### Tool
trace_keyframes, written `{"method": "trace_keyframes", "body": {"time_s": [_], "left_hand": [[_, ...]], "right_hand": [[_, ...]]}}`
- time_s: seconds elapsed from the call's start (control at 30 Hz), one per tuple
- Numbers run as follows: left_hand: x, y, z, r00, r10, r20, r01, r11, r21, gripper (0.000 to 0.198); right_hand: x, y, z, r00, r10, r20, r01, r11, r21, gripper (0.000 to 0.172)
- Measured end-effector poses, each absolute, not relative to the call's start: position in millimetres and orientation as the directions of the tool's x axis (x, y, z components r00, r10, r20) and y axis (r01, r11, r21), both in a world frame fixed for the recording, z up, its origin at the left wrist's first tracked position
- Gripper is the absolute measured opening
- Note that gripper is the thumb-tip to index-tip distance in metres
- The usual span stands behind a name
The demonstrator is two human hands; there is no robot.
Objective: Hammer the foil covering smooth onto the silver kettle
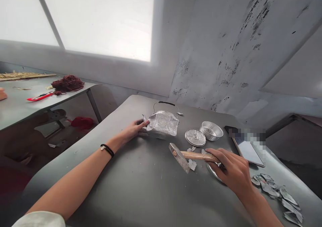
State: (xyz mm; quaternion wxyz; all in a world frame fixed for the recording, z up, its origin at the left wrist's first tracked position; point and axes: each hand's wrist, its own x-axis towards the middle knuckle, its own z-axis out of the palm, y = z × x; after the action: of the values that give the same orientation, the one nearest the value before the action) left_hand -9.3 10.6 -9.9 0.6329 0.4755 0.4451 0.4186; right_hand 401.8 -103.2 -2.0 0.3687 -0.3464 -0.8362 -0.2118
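Note:
A silvery metal kettle [162, 123] with a crumpled, dented face sits on the grey table, its wire handle [166, 102] with a black grip standing up at the back. My left hand [138, 128] holds the kettle by its left side, the thumb on the metal; the other fingers are partly hidden. In my right hand [232, 170] is a hammer [180, 157], gripped by its wooden handle above the table, its steel head to the left. Beneath that hand a shiny round piece [213, 172] shows only in part. Bits of torn metal [192, 165] lie under the hammer.
A patterned round lid [195, 137] and a perforated metal strainer [212, 131] lie right of the kettle. A tablet [248, 146] rests at the right edge, near metal scraps [279, 193]. On another table are dark red string [67, 83] and a red cutter [40, 96].

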Motion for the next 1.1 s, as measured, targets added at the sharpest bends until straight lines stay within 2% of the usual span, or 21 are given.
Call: {"method": "trace_keyframes", "body": {"time_s": [0.33, 0.53, 0.7, 0.87, 1.0, 1.1], "left_hand": [[-9, 8, -6, 0.284, 0.943, -0.175, -0.102, 0.211, 0.972, 0.056], [-10, 9, -5, 0.287, 0.941, -0.178, -0.077, 0.208, 0.975, 0.054], [-11, 10, -7, 0.291, 0.943, -0.160, -0.052, 0.182, 0.982, 0.061], [-12, 2, 2, 0.331, 0.935, -0.126, 0.007, 0.131, 0.991, 0.064], [-11, -3, 8, 0.427, 0.903, -0.040, 0.131, -0.018, 0.991, 0.061], [-9, -3, 11, 0.543, 0.839, 0.029, 0.150, -0.131, 0.980, 0.054]], "right_hand": [[395, -104, -3, -0.489, 0.417, 0.766, 0.731, 0.675, 0.100, 0.010], [400, -102, -8, -0.313, 0.444, 0.839, 0.821, 0.571, 0.004, 0.008], [405, -101, -7, -0.203, 0.447, 0.871, 0.860, 0.507, -0.060, 0.012], [402, -102, 3, -0.254, 0.397, 0.882, 0.867, 0.498, 0.026, 0.021], [393, -104, 8, -0.382, 0.354, 0.854, 0.809, 0.574, 0.125, 0.021], [386, -106, 9, -0.474, 0.321, 0.820, 0.750, 0.635, 0.185, 0.022]]}}
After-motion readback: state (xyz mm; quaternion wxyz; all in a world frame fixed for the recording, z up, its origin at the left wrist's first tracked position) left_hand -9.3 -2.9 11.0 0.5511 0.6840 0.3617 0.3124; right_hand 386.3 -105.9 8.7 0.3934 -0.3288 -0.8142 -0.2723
